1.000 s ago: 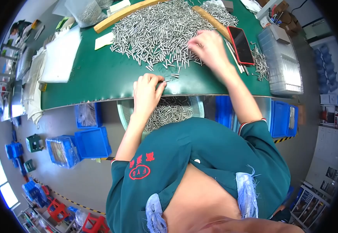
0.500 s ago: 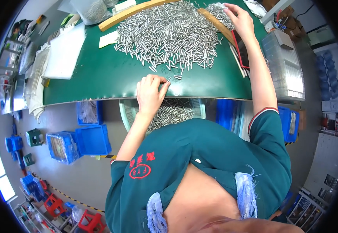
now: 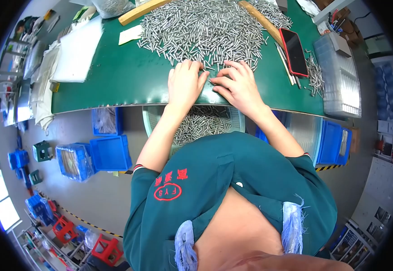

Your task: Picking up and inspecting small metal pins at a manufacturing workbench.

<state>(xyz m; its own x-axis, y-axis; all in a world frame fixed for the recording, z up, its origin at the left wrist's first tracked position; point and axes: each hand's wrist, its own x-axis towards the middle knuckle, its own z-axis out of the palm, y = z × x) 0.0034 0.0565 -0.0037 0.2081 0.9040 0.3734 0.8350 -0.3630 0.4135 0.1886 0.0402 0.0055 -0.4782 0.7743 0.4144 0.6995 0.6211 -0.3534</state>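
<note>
A broad heap of small silvery metal pins (image 3: 201,34) lies on the green tabletop (image 3: 129,86). At its near edge is my left hand (image 3: 185,86), its fingers bent together and the thumb close to the index finger. Whatever lies between those fingertips is too small to make out. Close by on the right, my right hand (image 3: 239,88) has its fingers spread, the farther ones touching the edge of the pins. A tiny pin end shows by its index fingertip. Below the table edge stands a light green basket (image 3: 237,119) with more pins in it.
Wooden strips (image 3: 144,11) border the heap. To the right are a red-framed phone (image 3: 294,54), thin rods (image 3: 284,65), a small group of pins or screws (image 3: 315,77) and stacked clear trays (image 3: 341,86). White sheets (image 3: 77,54) lie at left. Blue crates (image 3: 110,153) stand on the floor.
My right hand has come back from the far right strip to the near edge of the heap, beside my left hand. My left hand has moved slightly farther up to the pins.
</note>
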